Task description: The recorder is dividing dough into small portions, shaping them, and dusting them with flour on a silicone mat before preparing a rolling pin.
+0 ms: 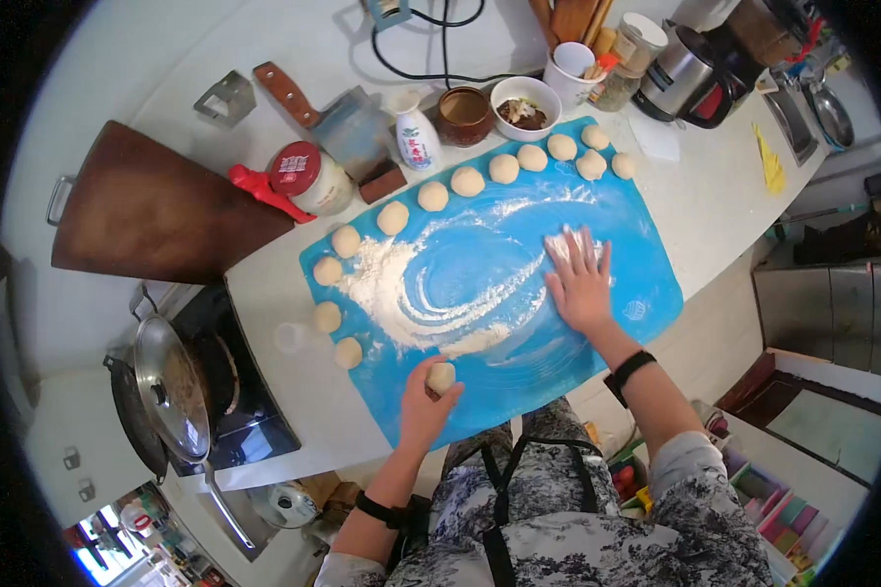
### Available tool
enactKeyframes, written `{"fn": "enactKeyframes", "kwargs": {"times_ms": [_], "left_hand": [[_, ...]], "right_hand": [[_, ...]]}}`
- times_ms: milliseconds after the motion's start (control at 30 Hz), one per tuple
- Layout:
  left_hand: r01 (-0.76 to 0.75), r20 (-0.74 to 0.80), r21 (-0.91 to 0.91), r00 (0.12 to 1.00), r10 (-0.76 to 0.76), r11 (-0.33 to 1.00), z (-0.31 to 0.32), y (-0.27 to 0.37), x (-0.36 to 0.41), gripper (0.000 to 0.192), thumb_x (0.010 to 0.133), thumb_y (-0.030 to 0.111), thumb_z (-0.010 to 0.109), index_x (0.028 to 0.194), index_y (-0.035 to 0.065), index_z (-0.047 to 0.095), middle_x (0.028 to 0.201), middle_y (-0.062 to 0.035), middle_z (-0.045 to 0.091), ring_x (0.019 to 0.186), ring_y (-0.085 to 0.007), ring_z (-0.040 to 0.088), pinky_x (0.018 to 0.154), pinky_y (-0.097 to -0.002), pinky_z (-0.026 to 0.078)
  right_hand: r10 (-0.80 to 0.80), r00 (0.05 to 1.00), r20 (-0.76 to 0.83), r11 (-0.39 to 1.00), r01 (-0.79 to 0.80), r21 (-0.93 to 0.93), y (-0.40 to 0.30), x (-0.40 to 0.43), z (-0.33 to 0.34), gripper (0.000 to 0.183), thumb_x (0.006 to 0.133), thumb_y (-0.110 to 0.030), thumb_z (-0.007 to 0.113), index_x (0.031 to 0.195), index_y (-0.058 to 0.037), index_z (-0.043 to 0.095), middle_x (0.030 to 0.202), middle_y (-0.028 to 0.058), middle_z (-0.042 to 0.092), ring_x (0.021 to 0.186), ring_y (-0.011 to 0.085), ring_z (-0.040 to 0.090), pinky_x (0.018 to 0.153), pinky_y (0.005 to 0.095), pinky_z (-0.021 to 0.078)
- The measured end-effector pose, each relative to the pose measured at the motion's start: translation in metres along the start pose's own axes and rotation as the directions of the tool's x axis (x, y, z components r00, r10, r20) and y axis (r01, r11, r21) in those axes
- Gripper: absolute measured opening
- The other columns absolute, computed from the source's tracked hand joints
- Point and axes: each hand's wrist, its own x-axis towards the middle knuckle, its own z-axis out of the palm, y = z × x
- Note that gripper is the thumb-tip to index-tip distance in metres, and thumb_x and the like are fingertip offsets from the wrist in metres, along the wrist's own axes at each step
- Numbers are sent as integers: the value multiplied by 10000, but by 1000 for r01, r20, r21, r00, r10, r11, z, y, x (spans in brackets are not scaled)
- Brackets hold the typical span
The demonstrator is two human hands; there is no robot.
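Note:
My left hand [424, 411] grips a round dough ball [440, 377] between thumb and fingers, above the front part of a blue silicone mat [514, 396]. To the right, my right hand [581, 286] lies palm down on the mat with its fingers spread. White flour [382, 282] is heaped on the mat's left side and smeared in curved streaks towards my right hand; some shows around its fingertips. Several more dough balls line the mat's far and left edges, among them one at the left [348, 353] and one at the back [468, 181].
Behind the mat stand a white bowl [526, 121] with dark contents, a brown pot [464, 121], a white bottle [415, 139] and a red-lidded jar [323, 187]. A cleaver [352, 125] lies near a wooden board [161, 205]. A lidded pan [172, 385] sits on the left cooktop; an electric kettle [679, 77] is back right.

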Motion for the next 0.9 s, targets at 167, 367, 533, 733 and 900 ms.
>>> {"fn": "enactKeyframes", "kwargs": {"times_ms": [167,367,533,733,900], "left_hand": [[0,-54,23,999,1,1000,32,14,5,516,824,106,776,1242,51,480,1127,-132,595,784,-168,651,631,-290,544],[12,118,270,992,-45,963,54,27,10,449,856,60,736,1200,59,448,1062,-126,645,898,-187,685,694,-320,568],[-105,55,176,994,97,979,74,10,11,498,785,35,776,1193,68,493,1065,-110,639,863,-189,675,694,-315,554],[-55,137,211,990,26,976,114,31,17,450,836,51,739,1204,79,482,1113,-115,623,1007,-198,662,794,-349,551],[-80,132,315,990,40,946,149,48,50,423,822,43,740,1178,67,514,1162,-127,599,997,-234,660,792,-362,544]], "right_hand": [[18,1000,3,996,-18,85,-57,44,19,578,963,-378,508,1470,-122,406,1574,162,291,1488,372,167,1163,658,61],[-509,860,39,757,425,496,-71,2,23,536,945,-305,553,1422,-87,445,1543,161,345,1473,368,215,1181,604,122],[4,997,-83,792,48,608,-17,-11,-13,477,938,-156,527,1398,-48,462,1512,188,377,1447,374,270,1187,544,160],[220,957,-190,851,-93,516,-6,-7,1,474,961,-151,511,1417,-41,448,1427,225,463,1362,403,391,1160,528,220],[156,982,105,451,-166,877,-2,-5,-11,337,993,-243,530,1261,-59,618,1159,205,655,1073,349,644,920,417,494]]}}
